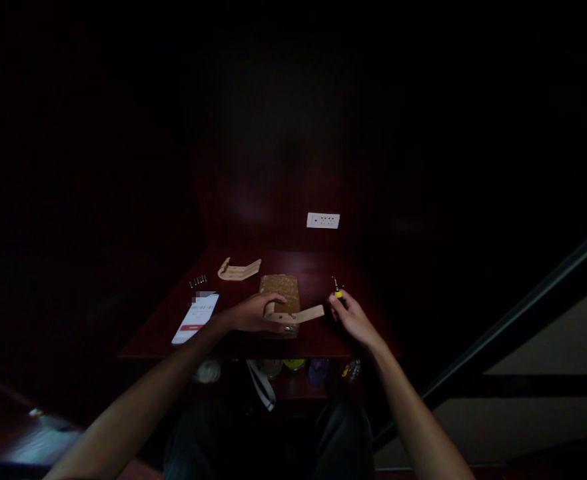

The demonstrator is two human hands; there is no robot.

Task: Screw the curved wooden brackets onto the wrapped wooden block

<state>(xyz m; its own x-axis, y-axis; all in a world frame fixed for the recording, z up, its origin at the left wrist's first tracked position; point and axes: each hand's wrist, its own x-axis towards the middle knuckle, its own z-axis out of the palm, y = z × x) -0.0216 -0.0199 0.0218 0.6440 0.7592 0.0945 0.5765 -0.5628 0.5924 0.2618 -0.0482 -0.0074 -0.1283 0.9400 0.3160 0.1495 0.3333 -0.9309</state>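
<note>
My left hand (257, 312) grips the left end of a light wooden piece (309, 314), which lies over a brown tape-wrapped block (284, 285) on the dark red table (323, 343). The piece's free end angles up to the right. In my right hand (350, 319) is a yellow and black screwdriver (338, 293), its metal tip pointing away from me, right of the block. A second wooden piece (240, 271), bent at both ends, rests behind and left of the block.
Several small metal screws (198, 281) sit at the table's left. A lit phone (196, 317) lies near the left edge. On the back wall is a white socket panel (323, 221). Below the tabletop, a shelf holds a grey strap (262, 387) and a white roll (208, 371).
</note>
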